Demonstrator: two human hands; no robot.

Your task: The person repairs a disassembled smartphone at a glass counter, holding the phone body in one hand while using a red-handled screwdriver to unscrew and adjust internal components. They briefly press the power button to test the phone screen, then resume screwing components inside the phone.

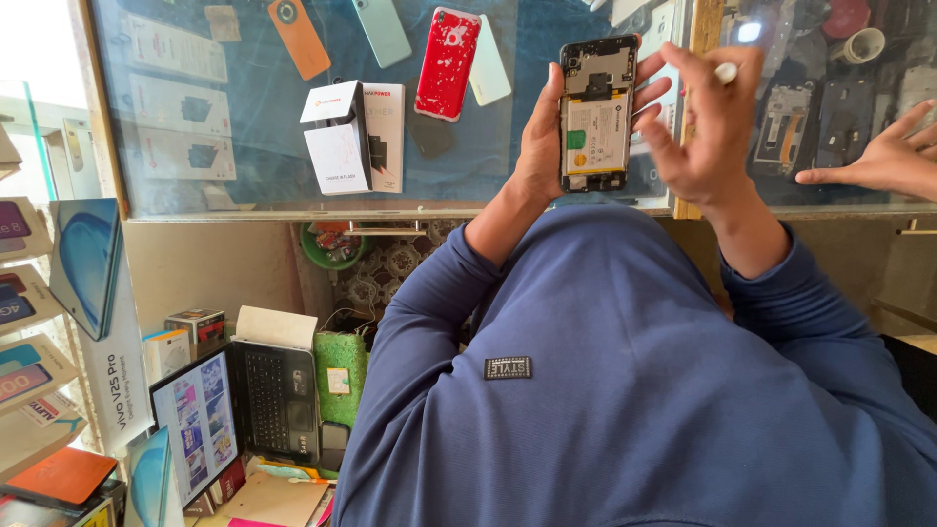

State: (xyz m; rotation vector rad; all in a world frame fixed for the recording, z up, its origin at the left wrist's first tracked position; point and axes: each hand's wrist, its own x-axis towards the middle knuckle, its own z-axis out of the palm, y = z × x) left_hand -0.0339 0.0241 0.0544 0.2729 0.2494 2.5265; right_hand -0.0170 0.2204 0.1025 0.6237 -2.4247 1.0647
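A phone repair shop: glass counter over phone covers, boxed accessories, a laptop.

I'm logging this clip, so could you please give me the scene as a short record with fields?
Left hand: left hand holds an opened phone, back cover off, battery showing
Right hand: right hand beside the phone, pinching a small white tool
Surface: glass counter with a red phone case and white boxes
Other person: hand resting on the counter at far right

Red speckled phone cover, navy sleeves
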